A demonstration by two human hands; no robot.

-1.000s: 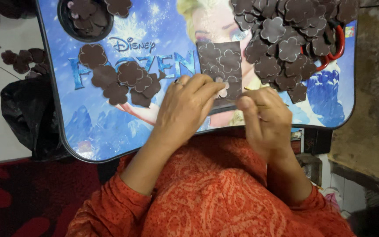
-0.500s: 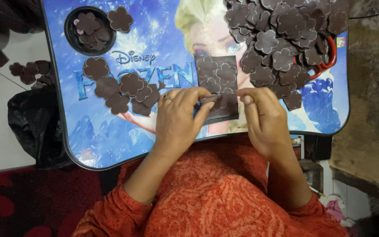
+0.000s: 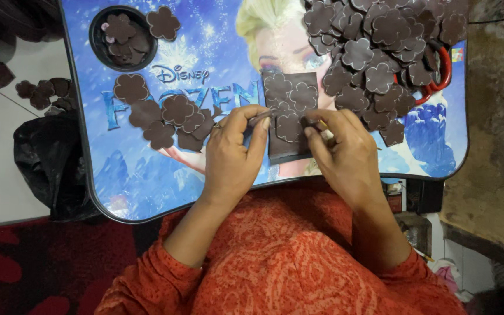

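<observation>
A dark brown sheet [image 3: 290, 93] with flower shapes marked in it lies on a blue printed lap table [image 3: 135, 186]. My left hand [image 3: 234, 151] pinches the sheet's left edge between thumb and forefinger. My right hand [image 3: 342, 154] holds its lower right part, fingers curled on it. A flower shape [image 3: 290, 125] sits in the sheet between both hands. A big heap of brown flower cut-outs [image 3: 380, 52] lies beyond my right hand, and a smaller cluster [image 3: 170, 119] lies left of my left hand.
A round cup recess [image 3: 122, 38] at the table's far left holds more cut-outs. Red scissor handles [image 3: 441, 76] show under the heap. A black bag [image 3: 51, 163] and stray brown scraps [image 3: 39, 93] lie on the floor at left.
Both hands have shifted up onto the sheet's lower half, and the fingers now pinch it around one flower shape. The view has shifted slightly.
</observation>
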